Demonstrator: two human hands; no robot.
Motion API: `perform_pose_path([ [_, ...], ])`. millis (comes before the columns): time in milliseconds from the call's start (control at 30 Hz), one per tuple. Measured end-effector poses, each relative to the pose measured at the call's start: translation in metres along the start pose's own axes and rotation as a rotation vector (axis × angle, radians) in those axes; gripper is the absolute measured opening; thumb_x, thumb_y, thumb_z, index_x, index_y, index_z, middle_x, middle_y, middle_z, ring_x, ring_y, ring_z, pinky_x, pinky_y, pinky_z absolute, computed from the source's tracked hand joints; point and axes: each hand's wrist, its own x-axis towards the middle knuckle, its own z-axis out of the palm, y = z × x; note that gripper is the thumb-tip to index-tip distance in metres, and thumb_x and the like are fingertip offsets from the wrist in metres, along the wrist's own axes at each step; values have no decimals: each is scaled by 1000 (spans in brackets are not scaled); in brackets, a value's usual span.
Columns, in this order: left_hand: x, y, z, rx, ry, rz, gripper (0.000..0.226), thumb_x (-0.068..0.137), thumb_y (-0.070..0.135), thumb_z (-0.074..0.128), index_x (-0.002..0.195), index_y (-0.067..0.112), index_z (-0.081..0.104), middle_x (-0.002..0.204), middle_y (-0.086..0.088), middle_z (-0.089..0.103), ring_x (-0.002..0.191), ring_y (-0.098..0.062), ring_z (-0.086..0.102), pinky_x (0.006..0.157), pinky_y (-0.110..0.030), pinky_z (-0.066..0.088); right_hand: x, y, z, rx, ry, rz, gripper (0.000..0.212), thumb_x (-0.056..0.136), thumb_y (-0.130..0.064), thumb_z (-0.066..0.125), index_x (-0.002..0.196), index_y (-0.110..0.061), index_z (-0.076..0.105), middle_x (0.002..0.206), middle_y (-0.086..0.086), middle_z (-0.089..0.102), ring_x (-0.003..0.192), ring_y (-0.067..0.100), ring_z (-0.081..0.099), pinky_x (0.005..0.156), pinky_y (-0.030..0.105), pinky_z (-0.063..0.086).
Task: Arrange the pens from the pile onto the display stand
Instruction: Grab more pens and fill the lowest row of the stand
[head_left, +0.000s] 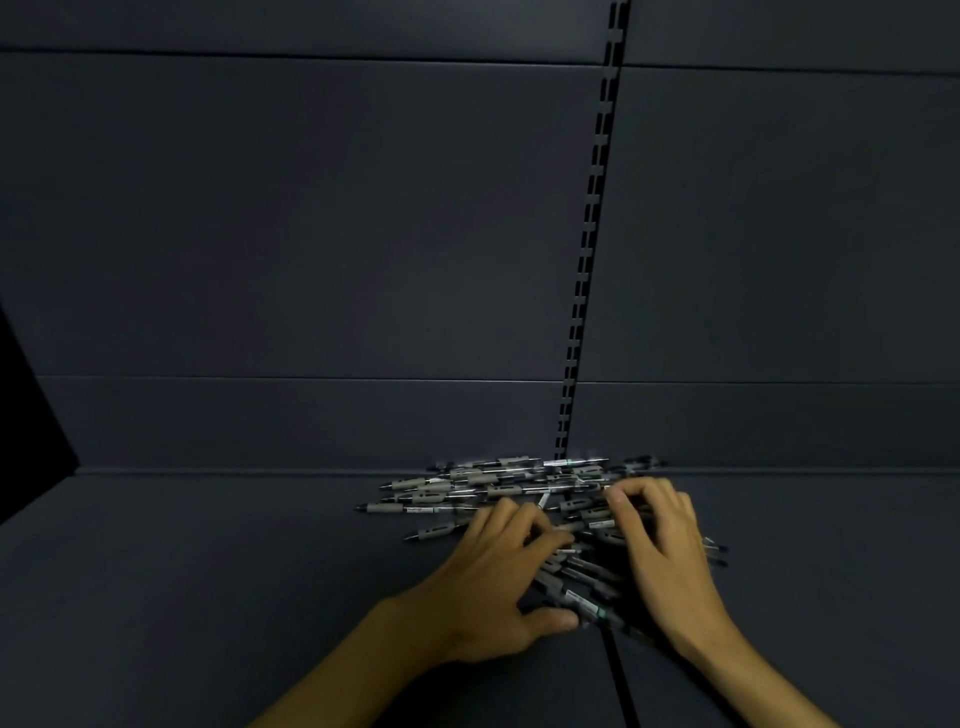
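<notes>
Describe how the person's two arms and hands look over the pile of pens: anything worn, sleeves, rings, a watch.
Both forearms are bare as far as the frame shows, with no sleeve in view. The left hand and the right hand wear no gloves, and no ring, watch or bracelet can be seen. The light is dim, so small details such as the nails cannot be made out.

Setting: retail shop | Evidence: dark shelf, panelled back wall, slotted upright rail, bulk pile of pens
</notes>
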Motion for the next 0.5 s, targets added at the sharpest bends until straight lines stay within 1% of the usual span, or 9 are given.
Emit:
perform_pose_path([
  [100,-1,0,-1,22,-12,14,75,91,71,47,153,35,23,138,12,29,122,-7,26,100,-28,26,0,0,0,-17,1,3,23,94,-50,46,89,-34,62,96,-18,58,103,5,49,86,21,38],
  [167,-3,0,-3,16,-13,31,70,92,72,46,149,33,31,139,12,35,124,-6,27,101,-26,25,1,0,-1,-45,5,8,22,95,-48,48,87,-34,62,95,-19,59,101,3,49,84,19,38],
  [233,-4,0,-4,29,1,57,64,93,71,45,142,31,39,137,11,40,123,-6,30,103,-27,25,1,2,-2,-93,32,12,22,97,-43,51,82,-32,62,89,-17,61,96,2,51,82,17,38],
  [267,-4,1,-4,44,7,69,63,93,71,45,141,30,40,136,10,40,123,-7,31,104,-28,26,1,3,-3,-106,46,21,24,98,-40,52,78,-30,62,84,-14,62,90,4,53,79,17,40],
  [300,-4,1,-3,60,7,76,66,94,71,43,143,28,39,138,10,40,124,-8,31,105,-28,26,1,5,-4,-105,52,39,29,99,-37,52,74,-26,60,76,-9,62,80,6,55,74,20,43],
  [367,-3,-1,-2,90,-7,83,72,94,72,41,149,26,34,142,8,37,127,-9,29,106,-27,24,2,6,-6,-102,42,86,38,101,-34,51,67,-18,54,62,2,58,61,14,52,67,36,46],
  [400,-3,-2,-1,96,-17,85,74,94,72,40,151,26,32,143,8,35,128,-9,28,106,-27,23,2,5,-7,-112,38,101,40,101,-33,52,64,-17,52,58,5,56,55,14,49,63,41,46],
  [433,-2,-2,-1,94,-25,86,75,94,72,40,152,25,31,143,7,35,127,-9,28,105,-27,24,1,4,-7,-130,35,110,41,101,-32,52,62,-18,51,56,5,55,52,12,47,60,41,45],
  [500,-1,-4,-2,77,-37,84,75,93,72,42,150,26,32,140,7,36,124,-9,29,102,-26,25,1,4,-6,-176,24,122,41,101,-33,53,62,-19,51,54,2,56,52,13,50,60,40,45],
])
